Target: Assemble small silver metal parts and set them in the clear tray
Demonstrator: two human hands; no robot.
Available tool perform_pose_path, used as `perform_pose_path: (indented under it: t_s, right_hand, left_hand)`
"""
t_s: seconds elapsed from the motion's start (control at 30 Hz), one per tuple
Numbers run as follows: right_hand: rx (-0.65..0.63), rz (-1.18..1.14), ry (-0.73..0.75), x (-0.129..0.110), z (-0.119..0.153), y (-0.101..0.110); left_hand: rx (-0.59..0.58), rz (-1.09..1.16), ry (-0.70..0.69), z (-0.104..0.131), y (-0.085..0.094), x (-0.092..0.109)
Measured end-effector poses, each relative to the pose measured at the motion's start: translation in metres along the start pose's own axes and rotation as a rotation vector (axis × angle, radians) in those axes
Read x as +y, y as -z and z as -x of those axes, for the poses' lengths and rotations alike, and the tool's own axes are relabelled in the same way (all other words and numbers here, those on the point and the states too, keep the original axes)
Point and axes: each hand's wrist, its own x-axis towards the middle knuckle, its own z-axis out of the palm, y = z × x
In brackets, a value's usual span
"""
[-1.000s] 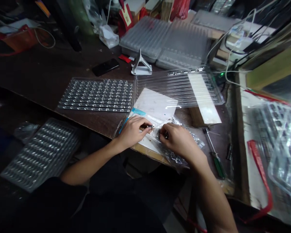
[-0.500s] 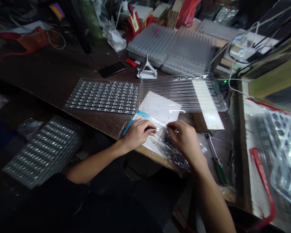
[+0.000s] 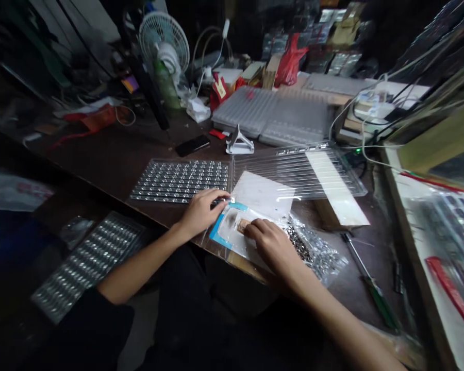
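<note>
Right now we have our left hand (image 3: 199, 211) at the near edge of the filled parts tray (image 3: 181, 180), fingers curled together around a slim dark tool (image 3: 221, 202) whose bright tip pokes out toward the right. Its long axis runs roughly left to right, along the tray's near edge, with the tip just over the blue-edged corner of the clear plastic bag (image 3: 232, 234). Our right hand (image 3: 272, 246) lies on that bag, fingertips pressed down beside a small tan piece (image 3: 243, 225); whether we pinch it or merely touch it we cannot tell. To the right of this hand the bag bulges with small shiny metal parts (image 3: 313, 250). A white sheet (image 3: 265, 193) lies under the bag's far side, overlapping the clear ribbed tray (image 3: 297, 167), which carries a long pale strip (image 3: 334, 188) running away from us and to the left. A green-handled screwdriver (image 3: 371, 288) lies well off to the right on the brown table (image 3: 112, 154). A second filled tray (image 3: 88, 263) sits low at our left.
</note>
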Motion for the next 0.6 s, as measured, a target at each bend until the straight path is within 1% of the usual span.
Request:
perform_pose_path:
  t_s: [0.03,0.1,0.17,0.27,0.33,0.4,0.6]
  right_hand:
    - [0.006,0.0,0.002,0.0,0.0,0.0]
    - [0.024,-0.01,-0.007,0.002,0.0,0.0]
    - [0.062,-0.026,-0.023,0.007,0.002,0.0]
    - [0.144,-0.057,-0.044,0.015,0.007,0.005]
    - [0.175,-0.098,-0.064,0.02,0.01,0.01]
    - [0.181,-0.144,-0.083,0.022,0.013,0.016]
    - [0.175,-0.222,-0.061,0.02,0.017,0.028]
  left_hand:
    - [0.004,-0.02,0.007,-0.013,0.003,-0.011]
    - [0.015,-0.051,0.069,-0.044,0.006,-0.033]
    - [-0.019,-0.082,0.151,-0.074,0.005,-0.052]
    - [-0.063,-0.114,0.176,-0.108,-0.001,-0.069]
    - [-0.087,-0.139,0.172,-0.119,-0.004,-0.075]
    - [-0.11,-0.184,0.18,-0.124,-0.003,-0.079]
    - [-0.178,-0.361,0.199,-0.128,0.01,-0.088]
